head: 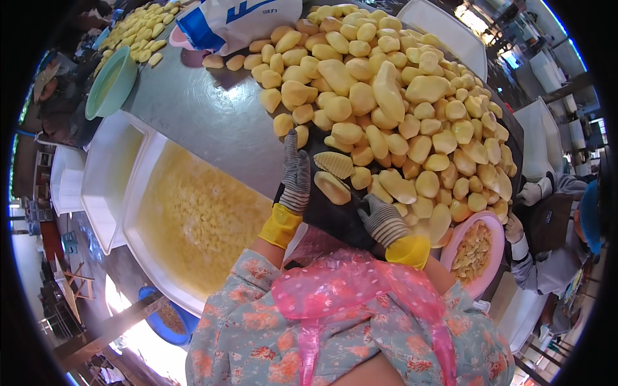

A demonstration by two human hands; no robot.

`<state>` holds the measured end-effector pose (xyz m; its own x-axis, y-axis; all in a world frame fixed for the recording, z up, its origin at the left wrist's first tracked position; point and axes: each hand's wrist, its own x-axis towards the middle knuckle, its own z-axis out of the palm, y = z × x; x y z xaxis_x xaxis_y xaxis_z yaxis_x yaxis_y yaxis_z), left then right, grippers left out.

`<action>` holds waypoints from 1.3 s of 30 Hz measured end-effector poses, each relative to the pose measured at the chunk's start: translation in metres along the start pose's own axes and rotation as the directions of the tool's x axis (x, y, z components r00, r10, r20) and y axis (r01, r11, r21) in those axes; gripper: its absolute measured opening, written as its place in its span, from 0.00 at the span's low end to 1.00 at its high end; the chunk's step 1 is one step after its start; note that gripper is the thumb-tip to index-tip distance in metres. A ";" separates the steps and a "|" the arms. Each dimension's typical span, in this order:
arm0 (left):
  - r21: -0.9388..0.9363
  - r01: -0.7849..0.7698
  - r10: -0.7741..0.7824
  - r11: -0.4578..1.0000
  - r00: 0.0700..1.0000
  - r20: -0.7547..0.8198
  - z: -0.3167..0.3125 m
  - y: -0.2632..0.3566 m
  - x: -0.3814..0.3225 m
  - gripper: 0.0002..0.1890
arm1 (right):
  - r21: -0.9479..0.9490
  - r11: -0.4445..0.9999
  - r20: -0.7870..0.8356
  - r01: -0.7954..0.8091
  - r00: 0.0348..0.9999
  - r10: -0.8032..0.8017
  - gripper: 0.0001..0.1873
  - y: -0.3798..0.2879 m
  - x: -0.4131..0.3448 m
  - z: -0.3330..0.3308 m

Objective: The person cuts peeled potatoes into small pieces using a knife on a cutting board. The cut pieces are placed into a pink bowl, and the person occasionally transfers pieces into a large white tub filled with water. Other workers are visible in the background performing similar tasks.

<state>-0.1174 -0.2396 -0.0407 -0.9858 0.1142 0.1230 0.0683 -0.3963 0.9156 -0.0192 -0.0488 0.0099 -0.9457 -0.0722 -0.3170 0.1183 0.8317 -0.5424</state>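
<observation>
My left hand (295, 176), in a grey striped glove with a yellow cuff, is raised with fingers extended and nothing visible in it. Just right of it, on a black board (324, 217), lie two cut pieces of peeled potato. The upper piece (335, 165) shows a ridged cut face; the lower piece (332, 188) shows a smooth outer side. My right hand (384, 221), gloved alike, is closed around a knife (346, 186), its thin dark edge lying between the pieces. Its handle is mostly hidden by my fingers. Beyond both hands rises a large heap of peeled potatoes (362, 99).
A white tub (130, 219) at left holds cut potato pieces in cloudy liquid. A pink basin (499, 231) of potato scraps stands at right, beside a co-worker's gloved hands (515, 227). A white bag (251, 24) and a green basin (126, 77) sit on the metal table (193, 111).
</observation>
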 end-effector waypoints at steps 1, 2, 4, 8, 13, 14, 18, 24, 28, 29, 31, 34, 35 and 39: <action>0.157 -0.030 0.029 0.987 1.000 0.009 -0.005 0.003 0.005 0.30 | 0.004 1.000 0.013 -0.001 1.000 0.001 0.14 -0.002 0.000 0.002; 0.310 -0.064 0.060 0.949 0.998 0.022 -0.007 0.006 0.006 0.29 | 0.007 1.000 0.025 0.000 1.000 -0.001 0.14 -0.005 0.004 0.004; 0.586 -0.132 0.119 0.800 0.991 0.060 -0.009 0.007 0.013 0.27 | -0.007 1.000 0.062 -0.018 0.998 0.019 0.13 -0.008 0.007 0.007; 0.817 -0.215 0.086 0.534 0.976 0.201 -0.012 -0.003 0.022 0.30 | -0.044 0.994 0.148 -0.098 0.984 0.104 0.14 -0.006 0.017 0.018; 0.972 -0.210 -0.082 0.104 0.972 0.219 -0.009 -0.018 0.036 0.31 | -0.014 0.993 0.162 -0.116 0.980 0.116 0.15 0.007 0.037 0.032; 0.961 -0.254 -0.009 0.111 0.966 0.257 -0.009 -0.019 0.039 0.32 | 0.010 0.995 0.125 -0.099 0.987 0.097 0.15 0.009 0.039 0.033; 0.894 -0.366 0.202 0.258 0.925 0.321 -0.010 -0.005 0.035 0.26 | 0.031 0.994 0.107 -0.101 0.990 0.098 0.16 0.012 0.040 0.028; 0.690 -0.661 -0.092 0.295 0.699 0.709 -0.020 0.026 0.017 0.19 | 0.122 0.968 0.036 -0.219 0.976 0.216 0.14 0.011 0.012 0.024; 0.844 -0.523 -0.424 0.121 0.742 0.520 -0.015 0.034 0.003 0.17 | 0.127 0.966 0.022 -0.226 0.974 0.225 0.14 0.009 0.005 0.023; 0.893 -0.449 -0.530 0.032 0.750 0.396 -0.015 0.034 -0.006 0.16 | 0.125 0.965 0.018 -0.231 0.973 0.230 0.14 0.008 0.004 0.023; 0.932 -0.354 -0.427 0.082 0.832 0.354 -0.017 0.036 -0.030 0.17 | 0.142 0.969 0.025 -0.201 0.980 0.199 0.15 0.004 0.002 0.024; 0.979 -0.154 -0.430 0.131 0.881 0.196 -0.020 0.029 -0.055 0.19 | 0.162 0.966 0.062 -0.202 0.979 0.194 0.15 -0.001 -0.002 0.025; 0.978 -0.129 -0.417 0.163 0.889 0.187 -0.019 0.026 -0.060 0.20 | 0.170 0.970 0.035 -0.177 0.984 0.173 0.15 -0.003 -0.003 0.025; 0.971 -0.141 -0.319 0.194 0.927 0.198 -0.010 0.022 -0.070 0.20 | 0.145 0.975 0.031 -0.169 0.986 0.166 0.15 -0.012 -0.003 0.021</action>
<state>-0.0481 -0.2652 -0.0329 -0.9050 0.4130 -0.1021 0.3011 0.7913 0.5321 -0.0111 -0.0699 0.0014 -0.9029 0.0498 -0.4270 0.3191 0.7431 -0.5881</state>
